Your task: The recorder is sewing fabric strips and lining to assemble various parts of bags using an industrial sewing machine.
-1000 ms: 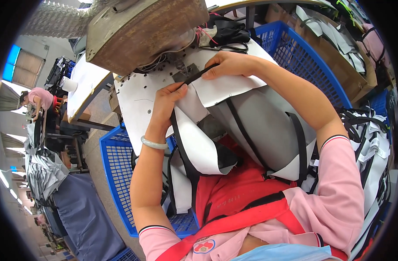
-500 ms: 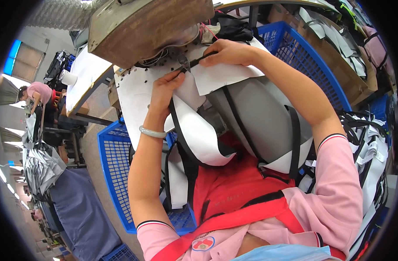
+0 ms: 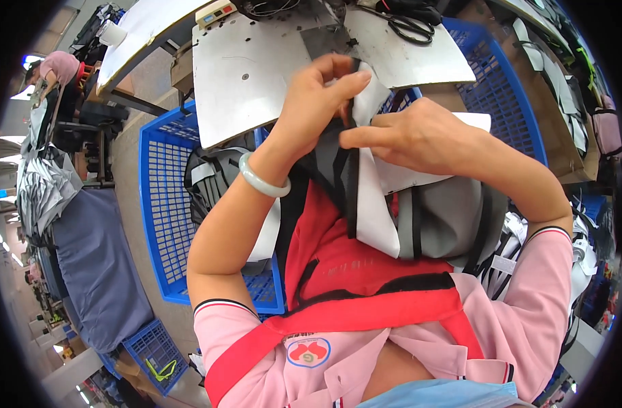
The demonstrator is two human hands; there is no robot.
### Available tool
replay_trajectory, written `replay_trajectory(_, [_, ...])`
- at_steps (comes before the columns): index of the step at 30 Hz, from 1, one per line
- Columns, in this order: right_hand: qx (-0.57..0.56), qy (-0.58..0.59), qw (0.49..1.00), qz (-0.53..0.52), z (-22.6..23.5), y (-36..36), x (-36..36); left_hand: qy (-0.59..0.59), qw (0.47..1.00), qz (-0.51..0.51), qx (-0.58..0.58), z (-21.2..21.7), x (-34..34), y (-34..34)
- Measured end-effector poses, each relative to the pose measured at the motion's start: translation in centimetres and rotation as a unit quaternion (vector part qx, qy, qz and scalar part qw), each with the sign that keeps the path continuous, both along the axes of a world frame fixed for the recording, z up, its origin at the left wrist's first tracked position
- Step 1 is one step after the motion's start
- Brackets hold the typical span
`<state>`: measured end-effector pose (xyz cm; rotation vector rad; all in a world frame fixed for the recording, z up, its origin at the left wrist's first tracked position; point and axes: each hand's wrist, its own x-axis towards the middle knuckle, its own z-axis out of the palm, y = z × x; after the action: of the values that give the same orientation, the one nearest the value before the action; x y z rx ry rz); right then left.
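A grey and white fabric piece with black edging hangs over my lap, off the near edge of the white sewing table. My left hand pinches its upper end between thumb and fingers, where the black edging strip meets the white strip. Just below and to the right, my right hand is curled on the same piece, its index finger reaching across to the black edging. Its other fingertips are partly hidden by the fabric. Beyond both hands lies the sewing machine's metal plate.
Black-handled scissors lie at the table's far right. Blue plastic crates flank the table, the left one holding grey and black pieces. A cardboard box of white pieces stands at right. Another person works at far left.
Both hands have come back from beneath the machine head toward my body, bringing the fabric piece off the table. My view has shifted, so the machine body is mostly out of the picture.
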<state>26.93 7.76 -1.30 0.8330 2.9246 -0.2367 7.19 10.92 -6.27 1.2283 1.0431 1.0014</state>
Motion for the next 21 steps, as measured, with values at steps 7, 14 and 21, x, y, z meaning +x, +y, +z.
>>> replay_trajectory(7, [-0.062,0.204,0.975,-0.070,0.2,-0.3,3.4,0.546,0.804,0.075,0.222,-13.4,-10.2,-5.3])
replay_trajectory(14, [-0.237,0.393,0.845,-0.272,-1.0,1.6,11.5,0.559,0.814,0.023,0.153,-15.8,-12.4,-7.9])
replay_trajectory(21, [-0.187,0.072,0.835,-0.512,-9.4,3.7,22.3,0.405,0.855,-0.160,0.280,-1.5,-7.2,-11.4])
